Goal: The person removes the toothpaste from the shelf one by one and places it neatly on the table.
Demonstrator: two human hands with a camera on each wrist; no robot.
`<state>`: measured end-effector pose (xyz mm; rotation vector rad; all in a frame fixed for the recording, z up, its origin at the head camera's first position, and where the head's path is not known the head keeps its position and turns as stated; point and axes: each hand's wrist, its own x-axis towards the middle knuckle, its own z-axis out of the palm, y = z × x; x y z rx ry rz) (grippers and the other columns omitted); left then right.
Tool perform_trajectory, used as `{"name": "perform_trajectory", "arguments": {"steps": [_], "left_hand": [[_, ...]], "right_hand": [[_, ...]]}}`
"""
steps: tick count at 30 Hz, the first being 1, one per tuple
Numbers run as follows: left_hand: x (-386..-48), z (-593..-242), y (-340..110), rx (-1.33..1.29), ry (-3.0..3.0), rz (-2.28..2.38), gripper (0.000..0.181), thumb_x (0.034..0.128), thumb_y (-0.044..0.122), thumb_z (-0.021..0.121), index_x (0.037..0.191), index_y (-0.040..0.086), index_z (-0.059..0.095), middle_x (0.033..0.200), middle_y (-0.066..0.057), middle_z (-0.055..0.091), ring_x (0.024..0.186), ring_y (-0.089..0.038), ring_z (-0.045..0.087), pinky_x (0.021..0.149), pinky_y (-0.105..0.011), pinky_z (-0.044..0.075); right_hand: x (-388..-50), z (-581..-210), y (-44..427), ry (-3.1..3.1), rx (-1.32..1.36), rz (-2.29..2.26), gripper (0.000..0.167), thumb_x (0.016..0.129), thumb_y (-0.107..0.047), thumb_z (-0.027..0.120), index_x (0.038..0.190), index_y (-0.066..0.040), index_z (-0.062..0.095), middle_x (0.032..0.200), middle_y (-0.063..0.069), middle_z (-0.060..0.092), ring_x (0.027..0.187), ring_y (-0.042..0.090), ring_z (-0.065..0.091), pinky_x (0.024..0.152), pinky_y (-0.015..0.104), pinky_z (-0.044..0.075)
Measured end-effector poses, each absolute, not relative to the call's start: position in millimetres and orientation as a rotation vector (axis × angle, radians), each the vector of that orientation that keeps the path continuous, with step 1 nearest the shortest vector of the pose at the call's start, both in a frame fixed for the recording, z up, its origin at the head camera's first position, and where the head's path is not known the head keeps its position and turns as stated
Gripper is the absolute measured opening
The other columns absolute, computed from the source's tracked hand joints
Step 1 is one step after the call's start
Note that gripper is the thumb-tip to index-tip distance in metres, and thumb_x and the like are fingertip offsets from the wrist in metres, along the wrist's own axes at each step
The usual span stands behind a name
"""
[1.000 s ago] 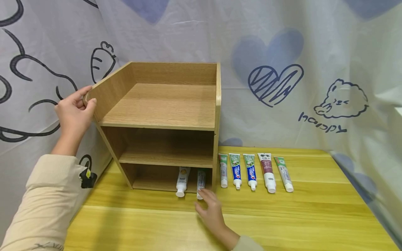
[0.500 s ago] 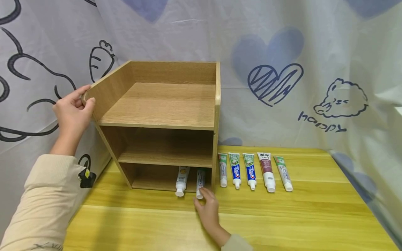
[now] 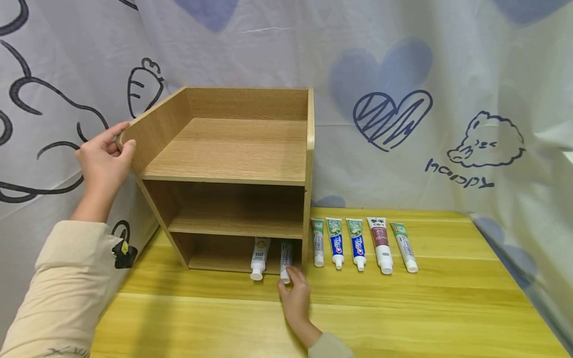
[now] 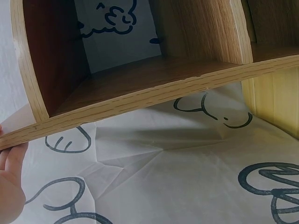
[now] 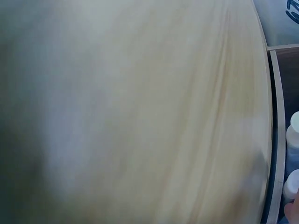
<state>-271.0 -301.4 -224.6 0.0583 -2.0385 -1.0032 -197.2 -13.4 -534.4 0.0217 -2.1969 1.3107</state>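
A wooden shelf unit [image 3: 230,177] stands on the table. My left hand [image 3: 105,161] grips the upper front corner of its left side panel; in the left wrist view, fingers [image 4: 14,163] show on the panel edge at lower left. Two toothpaste tubes lie in the bottom compartment with caps poking out in front. My right hand [image 3: 297,301] pinches the cap end of the right one, a white-and-green toothpaste tube [image 3: 286,252], between thumb and fingers. Beside it, to the left, lies a white toothpaste tube [image 3: 259,258]. The right wrist view catches only a fingertip near a white cap [image 5: 292,183].
Right of the shelf unit, several toothpaste tubes lie in a row, caps toward me, among them a maroon-and-white tube [image 3: 381,244] and a blue-and-green tube [image 3: 357,244]. The yellow wood-grain table [image 3: 425,313] meets a white printed curtain [image 3: 394,164] behind.
My right hand has shifted slightly left and its thumb and fingers have closed on the cap of the white-and-green toothpaste tube. The left hand stays on the shelf panel.
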Motion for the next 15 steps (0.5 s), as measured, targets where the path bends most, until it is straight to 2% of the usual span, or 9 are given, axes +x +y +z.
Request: {"name": "perform_trajectory", "arguments": {"steps": [15], "left_hand": [[-270.7, -224.2, -300.5, 0.065, -2.046, -1.011, 0.034, 0.0834, 0.009, 0.057, 0.116, 0.007, 0.066, 0.051, 0.039, 0.040, 0.051, 0.023, 0.044, 0.045, 0.000, 0.034]], "right_hand": [[-203.1, -537.6, -23.5, -2.175, -0.151, 1.345, 0.037, 0.067, 0.006, 0.073, 0.103, 0.010, 0.065, 0.109, 0.025, 0.063, 0.099, 0.040, 0.062, 0.081, 0.038, 0.053]]}}
